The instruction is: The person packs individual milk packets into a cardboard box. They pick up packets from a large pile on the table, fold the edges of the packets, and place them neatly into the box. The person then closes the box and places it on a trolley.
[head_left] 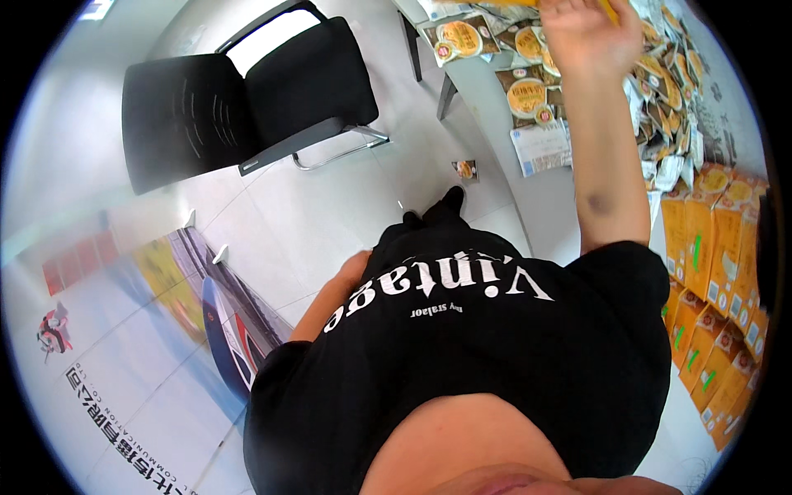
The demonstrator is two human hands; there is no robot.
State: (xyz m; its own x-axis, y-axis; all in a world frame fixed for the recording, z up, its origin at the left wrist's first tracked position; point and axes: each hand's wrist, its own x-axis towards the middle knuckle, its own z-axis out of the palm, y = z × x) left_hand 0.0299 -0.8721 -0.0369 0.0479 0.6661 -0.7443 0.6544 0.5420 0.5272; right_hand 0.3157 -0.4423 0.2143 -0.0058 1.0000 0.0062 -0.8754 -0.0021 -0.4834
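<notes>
My right hand [590, 41] reaches out over the table at the top of the view. Its fingers are closed round a flat yellow thing, perhaps a carton, which is mostly cut off by the upper edge. Close by lie several brown and white food sachets [528, 97] with a round yellow dish printed on them. A white packet [540, 148] rests near the table's edge beside my forearm. My left hand [356, 266] hangs low at my waist, partly behind my black shirt, and its fingers are hidden.
A big heap of sachets [664, 91] covers the table's right side. Stacked yellow-orange cartons [716, 239] stand at the right. A black chair [309, 78] is at the upper left, and one sachet [465, 170] lies on the floor. A printed banner [157, 355] fills the lower left.
</notes>
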